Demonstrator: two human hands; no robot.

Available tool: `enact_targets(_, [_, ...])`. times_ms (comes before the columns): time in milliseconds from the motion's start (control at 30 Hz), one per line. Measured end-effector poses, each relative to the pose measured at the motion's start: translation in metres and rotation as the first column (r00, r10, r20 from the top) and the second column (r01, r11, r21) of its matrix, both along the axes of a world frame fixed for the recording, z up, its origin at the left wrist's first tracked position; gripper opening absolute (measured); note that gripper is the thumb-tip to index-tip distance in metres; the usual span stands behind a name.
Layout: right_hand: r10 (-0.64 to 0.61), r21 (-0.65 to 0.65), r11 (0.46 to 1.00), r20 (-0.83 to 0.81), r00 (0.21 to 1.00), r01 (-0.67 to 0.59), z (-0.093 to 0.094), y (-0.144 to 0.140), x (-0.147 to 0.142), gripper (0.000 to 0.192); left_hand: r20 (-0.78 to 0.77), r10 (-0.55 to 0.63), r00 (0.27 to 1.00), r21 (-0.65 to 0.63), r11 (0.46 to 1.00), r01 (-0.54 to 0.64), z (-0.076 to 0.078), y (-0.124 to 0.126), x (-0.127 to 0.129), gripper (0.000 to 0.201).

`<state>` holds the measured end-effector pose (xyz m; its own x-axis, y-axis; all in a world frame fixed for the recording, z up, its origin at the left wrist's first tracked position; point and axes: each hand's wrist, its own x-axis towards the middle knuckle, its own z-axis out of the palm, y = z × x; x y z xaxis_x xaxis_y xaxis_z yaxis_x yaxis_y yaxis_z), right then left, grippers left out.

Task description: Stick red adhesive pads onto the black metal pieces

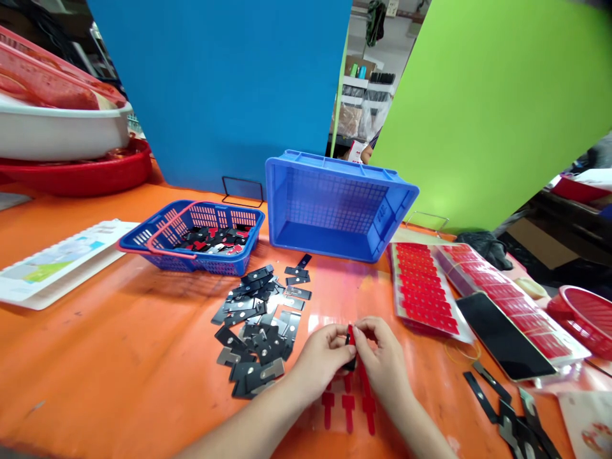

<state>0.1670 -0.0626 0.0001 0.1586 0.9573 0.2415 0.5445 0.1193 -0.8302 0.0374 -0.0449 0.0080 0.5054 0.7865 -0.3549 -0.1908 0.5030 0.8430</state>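
My left hand (pixel 319 356) is closed on a small black flat plate (pixel 350 364), held upright just above the table. Against the plate's upper end, my right hand (pixel 384 357) pinches a red T-shaped sticker (pixel 351 333). The fingers partly cover both pieces. Below my hands lies a clear sheet with several red T-shaped stickers (pixel 348 403), partly hidden by my right hand. To the left of my hands spreads a loose pile of black and silvery plates (pixel 258 347).
A blue basket (pixel 224 264) with black and red pieces stands behind the pile. Beside it, a blue crate (pixel 315 239) lies on its side. Red sticker sheets (pixel 425 287), a phone (pixel 504 335) and more black plates (pixel 519 421) lie at right. Blue and green panels border the back.
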Motion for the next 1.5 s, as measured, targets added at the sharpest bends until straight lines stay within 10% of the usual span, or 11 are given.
enact_targets(700, [0.078,-0.188,0.971,-0.341,0.937,-0.149,-0.015,0.015,0.015,0.037,-0.077,-0.011,0.997,0.099,0.995,0.019,0.001,0.002,0.0,0.023])
enact_targets(933, [-0.035,-0.04,0.998,0.072,0.997,0.038,0.0,0.009,0.044,0.03,-0.019,0.035,0.999,0.028,0.999,-0.035,0.001,0.006,-0.004,0.03])
enact_targets(1033, [-0.167,0.029,0.985,0.463,0.871,0.173,0.014,0.001,0.094,0.033,-0.033,0.034,0.999,0.04,0.999,-0.032,0.0,0.006,-0.006,0.032])
enact_targets(1233, [-0.336,0.103,0.817,0.884,0.324,0.568,0.011,-0.021,0.215,0.05,-0.027,0.002,1.0,0.032,0.999,-0.001,0.001,0.001,-0.007,0.029])
enact_targets(1500, [-0.181,-0.015,0.791,0.949,0.257,0.612,-0.005,-0.022,0.247,0.064,-0.051,-0.008,0.999,0.03,0.999,0.009,0.011,0.003,-0.008,0.028])
